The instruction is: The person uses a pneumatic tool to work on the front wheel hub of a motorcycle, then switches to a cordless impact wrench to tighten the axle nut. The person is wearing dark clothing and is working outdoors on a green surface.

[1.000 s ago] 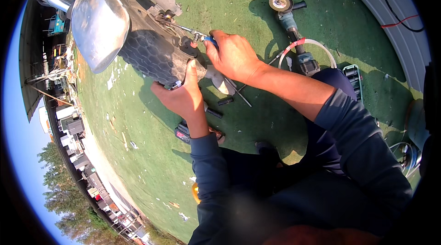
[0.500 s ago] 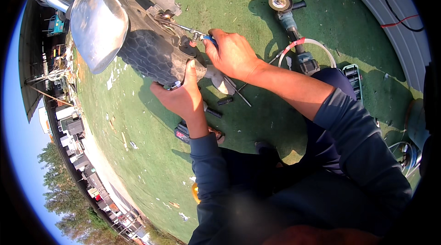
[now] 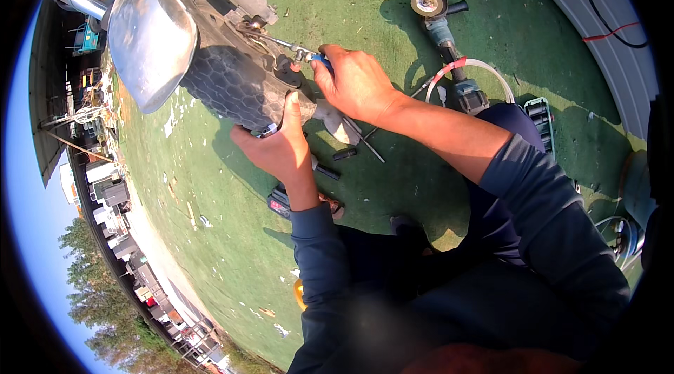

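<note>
**Right grip on a blue-ended tool, left grip at the tyre**

Head view: the right grip, a bare hand, is clenched around the blue end of the tool, thumb and forefinger nearest its tip. The tool's metal shaft points up and to the left, reaching fittings just beside the tyre. The tyre, with its honeycomb tread, lies ahead of the person and left of the middle. The left grip is spread at its near end, thumb upright and the other fingers mostly hidden; whether it grasps the tyre or the small silvery piece beside it, I cannot tell. A polished metal fender curves over the tyre's left side.

On the green floor, a pale scrap, thin metal rods and a short black cylinder lie near the tyre. A dark block-shaped pack lies beside the left wrist. Farther right is an angle grinder, disc end away from the person, with a clear hose looped around its body. A green case lies just beside the person's knee.
</note>
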`<state>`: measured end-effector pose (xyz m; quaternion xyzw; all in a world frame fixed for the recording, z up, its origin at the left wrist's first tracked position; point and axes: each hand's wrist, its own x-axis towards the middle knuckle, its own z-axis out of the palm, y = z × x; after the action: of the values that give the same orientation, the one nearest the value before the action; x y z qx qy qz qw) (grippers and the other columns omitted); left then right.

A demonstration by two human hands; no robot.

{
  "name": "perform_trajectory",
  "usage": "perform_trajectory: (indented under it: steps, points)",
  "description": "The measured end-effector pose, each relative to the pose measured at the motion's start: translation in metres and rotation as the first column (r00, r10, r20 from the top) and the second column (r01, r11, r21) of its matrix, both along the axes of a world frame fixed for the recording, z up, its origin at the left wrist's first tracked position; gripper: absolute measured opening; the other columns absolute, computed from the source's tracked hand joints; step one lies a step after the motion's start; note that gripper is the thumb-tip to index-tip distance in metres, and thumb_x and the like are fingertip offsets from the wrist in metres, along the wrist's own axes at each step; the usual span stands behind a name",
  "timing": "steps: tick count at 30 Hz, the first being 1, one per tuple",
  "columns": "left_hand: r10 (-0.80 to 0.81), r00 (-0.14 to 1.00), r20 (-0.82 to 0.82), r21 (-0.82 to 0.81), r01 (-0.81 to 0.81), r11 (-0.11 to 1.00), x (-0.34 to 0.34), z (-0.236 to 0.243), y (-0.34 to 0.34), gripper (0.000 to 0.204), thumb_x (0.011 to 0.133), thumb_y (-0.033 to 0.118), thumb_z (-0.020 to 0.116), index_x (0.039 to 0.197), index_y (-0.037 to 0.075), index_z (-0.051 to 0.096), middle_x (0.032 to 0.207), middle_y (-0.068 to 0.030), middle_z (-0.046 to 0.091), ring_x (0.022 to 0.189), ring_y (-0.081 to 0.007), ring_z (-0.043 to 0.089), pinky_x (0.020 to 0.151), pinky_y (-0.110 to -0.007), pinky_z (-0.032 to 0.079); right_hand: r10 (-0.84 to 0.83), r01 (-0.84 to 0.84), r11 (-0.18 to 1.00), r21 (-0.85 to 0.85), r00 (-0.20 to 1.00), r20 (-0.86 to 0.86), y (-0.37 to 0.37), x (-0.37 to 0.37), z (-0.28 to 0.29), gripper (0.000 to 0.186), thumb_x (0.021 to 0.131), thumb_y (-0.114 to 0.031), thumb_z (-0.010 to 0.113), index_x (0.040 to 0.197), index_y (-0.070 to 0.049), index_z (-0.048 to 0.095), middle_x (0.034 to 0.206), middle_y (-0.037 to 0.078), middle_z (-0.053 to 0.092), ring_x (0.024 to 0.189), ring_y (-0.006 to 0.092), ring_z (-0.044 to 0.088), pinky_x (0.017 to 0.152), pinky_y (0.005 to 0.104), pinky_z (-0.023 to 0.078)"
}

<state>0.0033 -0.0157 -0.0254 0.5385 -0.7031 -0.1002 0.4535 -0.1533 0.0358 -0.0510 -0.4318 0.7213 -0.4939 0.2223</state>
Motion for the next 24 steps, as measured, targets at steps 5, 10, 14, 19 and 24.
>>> perform_trajectory:
  steps: [5,10,14,19,24]
  points:
    - [-0.014,1.000,-0.008,-0.019,0.014,1.000,0.0007,-0.0024,-0.0012,0.086,0.069,0.046,0.102,0.120,-0.007,0.059,0.113,-0.0203,0.069,0.100,-0.0342,0.069,0.090,-0.043,0.056,-0.001,0.001,1.000,0.015,1.000,-0.008,0.0003,-0.0003,-0.0008,0.037,0.105,-0.032,0.058,0.099,0.005,0.062,0.091,0.032,0.072,0.083,0.0530,0.070,0.078,0.0601,0.056]
    - [-0.028,0.999,-0.041,0.002,0.028,1.000,0.0003,-0.0017,-0.0010,0.084,0.069,0.044,0.103,0.120,-0.007,0.059,0.112,-0.0201,0.069,0.099,-0.0344,0.070,0.090,-0.043,0.056,0.005,-0.005,1.000,0.018,1.000,-0.003,0.0015,-0.0010,0.0022,0.037,0.105,-0.032,0.058,0.099,0.004,0.062,0.091,0.032,0.072,0.084,0.0527,0.070,0.079,0.0596,0.056]
    - [-0.014,1.000,-0.007,-0.007,0.014,1.000,0.0031,-0.0034,-0.0024,0.083,0.068,0.043,0.103,0.119,-0.007,0.060,0.111,-0.0202,0.070,0.099,-0.0347,0.070,0.089,-0.044,0.056,0.008,-0.008,1.000,0.012,1.000,0.007,0.0012,-0.0008,0.0028,0.037,0.105,-0.032,0.058,0.099,0.004,0.062,0.090,0.032,0.072,0.084,0.0525,0.070,0.078,0.0593,0.056]
    - [-0.003,1.000,-0.013,0.001,0.003,1.000,0.0019,-0.0031,-0.0020,0.083,0.068,0.044,0.103,0.119,-0.006,0.060,0.110,-0.0200,0.070,0.098,-0.0354,0.069,0.089,-0.044,0.056,0.012,-0.012,0.999,0.035,1.000,-0.007,0.0002,-0.0017,0.0015,0.037,0.105,-0.032,0.058,0.098,0.004,0.062,0.089,0.032,0.071,0.084,0.0524,0.070,0.078,0.0593,0.056]
    - [-0.018,1.000,-0.019,-0.016,0.018,1.000,0.0014,-0.0030,-0.0014,0.083,0.068,0.043,0.103,0.119,-0.006,0.060,0.112,-0.0201,0.070,0.099,-0.0356,0.069,0.090,-0.044,0.056,-0.012,0.012,1.000,-0.010,1.000,-0.029,-0.0009,-0.0007,-0.0025,0.034,0.104,-0.030,0.059,0.103,0.004,0.064,0.084,0.031,0.070,0.080,0.0523,0.069,0.075,0.0593,0.056]
